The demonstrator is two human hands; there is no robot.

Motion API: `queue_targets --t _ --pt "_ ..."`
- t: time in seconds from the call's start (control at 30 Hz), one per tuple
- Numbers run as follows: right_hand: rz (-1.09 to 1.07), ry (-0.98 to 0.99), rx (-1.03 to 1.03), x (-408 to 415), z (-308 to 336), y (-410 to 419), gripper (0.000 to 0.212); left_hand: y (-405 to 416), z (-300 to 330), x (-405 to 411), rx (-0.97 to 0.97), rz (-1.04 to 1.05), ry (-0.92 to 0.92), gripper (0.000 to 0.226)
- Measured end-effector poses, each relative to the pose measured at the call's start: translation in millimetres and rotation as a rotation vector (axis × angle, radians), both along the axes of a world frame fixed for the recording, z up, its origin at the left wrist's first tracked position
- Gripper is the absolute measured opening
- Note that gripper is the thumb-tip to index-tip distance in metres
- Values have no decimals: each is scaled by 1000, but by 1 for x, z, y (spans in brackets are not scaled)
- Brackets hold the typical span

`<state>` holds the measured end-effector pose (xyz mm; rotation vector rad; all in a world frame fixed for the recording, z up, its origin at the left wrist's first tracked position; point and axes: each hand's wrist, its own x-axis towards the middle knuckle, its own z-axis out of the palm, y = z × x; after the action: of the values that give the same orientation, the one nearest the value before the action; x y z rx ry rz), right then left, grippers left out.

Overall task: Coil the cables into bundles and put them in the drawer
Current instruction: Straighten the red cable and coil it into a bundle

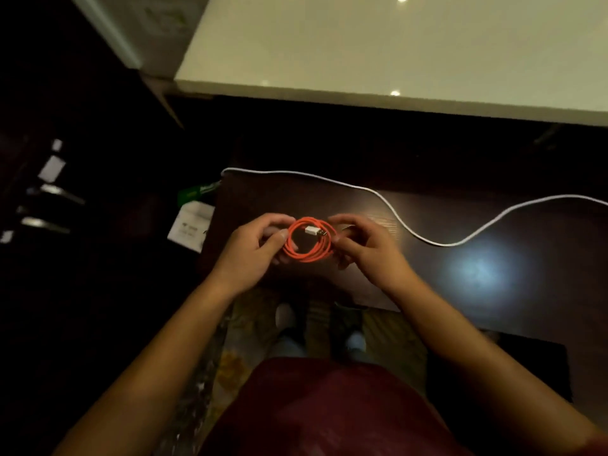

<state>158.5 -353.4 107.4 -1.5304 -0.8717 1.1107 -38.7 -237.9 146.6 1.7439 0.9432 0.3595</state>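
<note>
I see the orange cable (307,241) wound into a small round coil of several loops, held up between both hands just above the near left part of the dark wooden tabletop (493,225). My left hand (253,248) grips the left side of the coil, its fingers (279,222) curled over the top of the loops and the thumb pressed against the orange strands from below. My right hand (365,245) grips the right side in the same way, fingers curled around the loops so that both hands are closed on the cable. A white plug (314,230) at one end of the cable lies across the upper inside of the coil, pointing towards the right hand. A white cable (394,218) lies loose and uncoiled on the tabletop beyond the hands, running from the far left corner in a long wave out past the right edge of the view. A pale bluish glare sits on the dark wood to the right of the hands. Beyond the tabletop rises a pale glossy counter (394,54) with light spots reflected in it. To the left, off the tabletop, lie a white box (190,227) and a green packet (197,191) in the dark; I cannot tell what they rest on.
</note>
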Motion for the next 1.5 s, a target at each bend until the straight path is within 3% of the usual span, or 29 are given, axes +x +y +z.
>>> queue_targets --t 0.13,0.27,0.5,0.73,1.07,1.5 --pt "129 -71 -64 -33 -25 38 24 16 -24 -41 -46 131 69 22" --pt "216 -121 -115 -60 -46 70 31 44 -56 -76 -77 164 143 22" --pt "240 -184 -271 -98 -74 108 32 90 -98 -107 -78 40 273 22" --pt "246 -381 -371 -113 -96 130 36 118 -126 -114 -72 -89 353 23" --pt "218 -424 -494 -118 -109 137 36 132 -151 -110 -20 -212 433 28" --pt "318 -554 -502 -111 -113 142 35 142 -162 -113 68 -250 435 25"
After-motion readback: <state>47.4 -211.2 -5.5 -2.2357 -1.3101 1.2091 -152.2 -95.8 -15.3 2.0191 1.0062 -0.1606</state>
